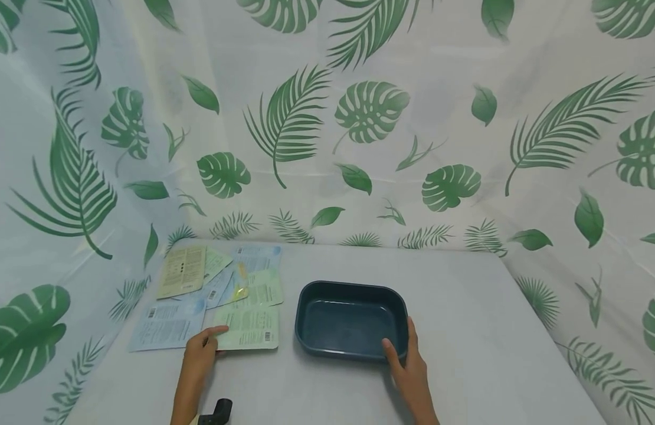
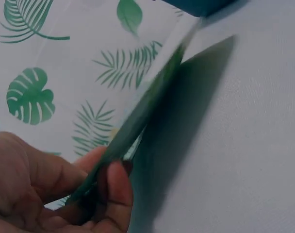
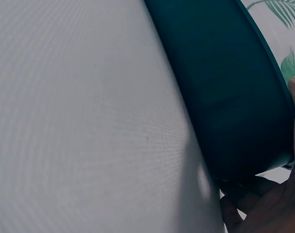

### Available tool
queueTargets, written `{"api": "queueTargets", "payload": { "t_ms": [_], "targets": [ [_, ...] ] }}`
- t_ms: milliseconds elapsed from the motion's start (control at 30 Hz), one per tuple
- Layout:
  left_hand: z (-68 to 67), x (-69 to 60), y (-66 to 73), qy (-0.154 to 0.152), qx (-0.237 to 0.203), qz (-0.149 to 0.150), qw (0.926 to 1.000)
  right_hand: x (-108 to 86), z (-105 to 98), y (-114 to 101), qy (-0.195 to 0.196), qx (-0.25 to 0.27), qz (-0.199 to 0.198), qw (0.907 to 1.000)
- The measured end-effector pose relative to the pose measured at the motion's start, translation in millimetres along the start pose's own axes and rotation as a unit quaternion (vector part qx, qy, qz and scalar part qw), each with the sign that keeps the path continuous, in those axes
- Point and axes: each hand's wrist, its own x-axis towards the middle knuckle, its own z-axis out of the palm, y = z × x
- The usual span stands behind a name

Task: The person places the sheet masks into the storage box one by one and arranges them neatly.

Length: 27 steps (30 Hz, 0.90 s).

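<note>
My left hand (image 1: 201,348) pinches the left edge of a flat light green packet (image 1: 253,329) between thumb and fingers. In the left wrist view, this packet (image 2: 142,111) tilts up off the table and casts a shadow beneath it. To its right stands a dark blue rectangular tub (image 1: 349,324) with nothing inside. My right hand (image 1: 411,372) grips the tub's near right corner, its thumb over the rim and its fingers along the outer wall. The right wrist view shows the tub's outer side (image 3: 230,92) close up, with the fingers low at its corner.
Several flat packets lie overlapping at the left: a beige one (image 1: 183,271), a pale blue one (image 1: 168,324), another green one (image 1: 266,286) and one with a yellow patch (image 1: 240,292). The white table (image 1: 465,330) meets a leaf-patterned curtain (image 1: 370,200) at the back and sides.
</note>
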Motion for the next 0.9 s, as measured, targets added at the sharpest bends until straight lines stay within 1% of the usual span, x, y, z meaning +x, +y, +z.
{"api": "queueTargets", "payload": {
  "t_ms": [33,100,233,300,367,467,567,633,700,833,900],
  "targets": [
    [0.6,-0.6,0.8,-0.002,0.003,0.005,1.0,-0.3,0,0,0.001,0.0,0.003,1.0],
    [3.7,-1.7,1.7,0.009,0.017,0.012,0.9997,-0.5,-1,0,0.003,0.001,0.008,1.0],
    [10.8,-3.6,2.8,0.062,0.041,0.026,0.9969,-0.9,-1,-2,0.004,0.006,0.01,0.9999],
    [12.5,-3.5,3.6,0.085,0.037,0.034,0.9951,-0.9,-1,-3,0.003,0.007,0.009,0.9999],
    [12.5,-3.3,5.4,0.104,0.027,0.048,0.9931,-1.0,-1,-4,0.004,0.009,0.005,0.9999],
    [12.0,-3.3,10.7,0.118,-0.015,0.06,0.9911,-1.1,-1,-3,0.006,0.006,0.002,1.0],
    [13.8,-5.8,18.8,0.107,-0.08,0.059,0.9893,-0.8,-1,-2,0.01,0.003,-0.003,0.9999],
    [18.1,-8.9,25.2,0.091,-0.115,0.057,0.9875,-0.5,-2,-1,0.012,0.003,-0.005,0.9999],
    [25.3,-12.8,32.0,0.069,-0.144,0.058,0.9854,-0.3,-2,-1,0.012,0.008,-0.005,0.9999],
    [47.1,-19.3,45.3,0.034,-0.162,0.067,0.9839,-1.4,-1,-2,0.007,0.018,0.001,0.9998],
    [59.9,-21.9,51.1,0.02,-0.155,0.075,0.9849,-2.5,0,-3,0.006,0.02,0.004,0.9998]
  ]
}}
